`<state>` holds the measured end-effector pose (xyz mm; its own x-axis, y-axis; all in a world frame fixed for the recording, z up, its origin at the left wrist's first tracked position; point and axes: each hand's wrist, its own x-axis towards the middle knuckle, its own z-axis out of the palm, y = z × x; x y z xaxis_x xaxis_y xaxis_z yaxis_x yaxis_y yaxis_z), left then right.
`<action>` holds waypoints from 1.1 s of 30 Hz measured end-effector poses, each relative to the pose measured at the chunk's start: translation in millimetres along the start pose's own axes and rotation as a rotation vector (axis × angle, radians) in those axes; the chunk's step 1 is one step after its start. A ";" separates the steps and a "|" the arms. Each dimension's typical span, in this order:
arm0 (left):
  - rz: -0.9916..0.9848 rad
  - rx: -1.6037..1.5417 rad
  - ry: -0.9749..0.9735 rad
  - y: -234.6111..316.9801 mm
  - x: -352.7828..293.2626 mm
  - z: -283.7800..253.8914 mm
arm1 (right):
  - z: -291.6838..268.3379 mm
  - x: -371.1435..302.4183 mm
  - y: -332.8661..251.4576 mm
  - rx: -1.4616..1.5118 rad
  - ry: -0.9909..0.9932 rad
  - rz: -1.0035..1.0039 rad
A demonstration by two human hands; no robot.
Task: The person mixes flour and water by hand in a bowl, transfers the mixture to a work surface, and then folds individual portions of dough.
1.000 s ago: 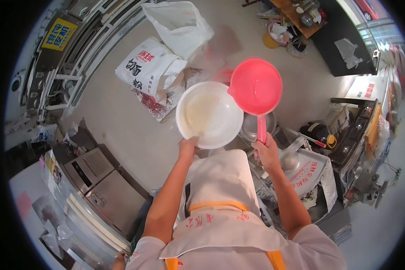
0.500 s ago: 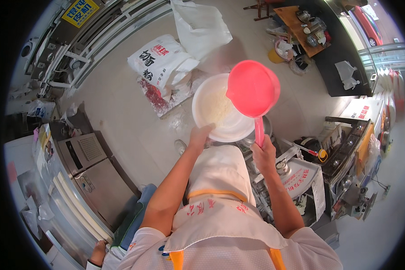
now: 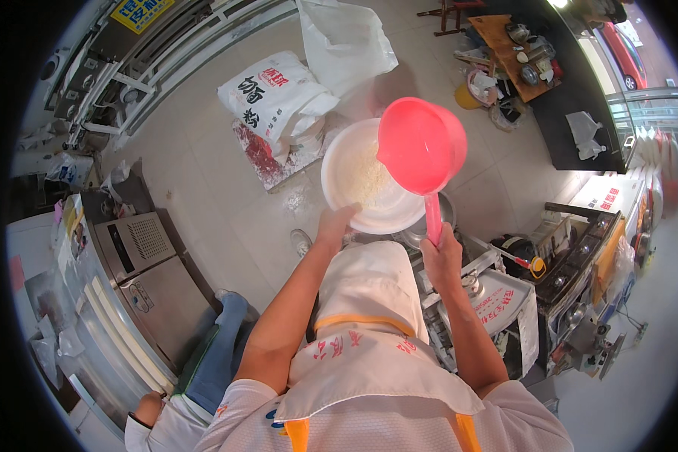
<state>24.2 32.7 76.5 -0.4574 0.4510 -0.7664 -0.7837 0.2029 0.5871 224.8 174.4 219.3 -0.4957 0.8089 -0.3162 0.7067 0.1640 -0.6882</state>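
Observation:
A white basin (image 3: 329, 175) holds pale, crumbly, flour-like stuff (image 3: 367, 179) on its left side. At the basin's near left rim my left hand (image 3: 340, 223) is closed, gripping the edge with its fingertips over the inside. My right hand (image 3: 442, 256) wraps round the handle of a pink water scoop (image 3: 423, 147). The scoop's bowl hangs over the basin's right side and hides that part; its spout points left over the pale stuff. A thin stream from the spout cannot be made out. Below the scoop, a metal bowl (image 3: 447, 207) shows partly beside the basin.
Beyond the basin, a white printed sack (image 3: 279, 94) lies on a floured red-and-white sack (image 3: 258, 154), near a white plastic bag (image 3: 346, 45). A machine with a metal tray (image 3: 497, 297) stands at right, beside a stove (image 3: 580, 248). A steel cabinet (image 3: 154, 264) and another person's leg (image 3: 222, 339) are left.
The other person at the lower left has moved, showing more of the leg. The whole view has shifted slightly. My hands keep their holds on the basin and scoop.

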 end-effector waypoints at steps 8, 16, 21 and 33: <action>0.299 0.146 -0.108 -49.6 55.5 -48.4 | -20.2 12.3 -32.4 0.856 -0.298 0.444; -0.046 -0.207 0.097 17.9 26.9 -86.7 | -15.6 55.5 24.2 0.986 -0.212 0.466; -0.083 -0.388 0.188 11.4 50.7 -120.6 | 50.9 113.2 112.8 0.985 -0.202 0.545; -0.168 -0.212 0.243 -28.3 110.0 -131.6 | 313.9 275.8 309.8 1.180 -0.242 0.804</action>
<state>-59.3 -37.9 -58.8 -0.3817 0.2017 -0.9020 -0.9143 0.0607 0.4005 148.6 271.1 -286.1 -0.3283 0.3231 -0.8876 0.0688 -0.9290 -0.3636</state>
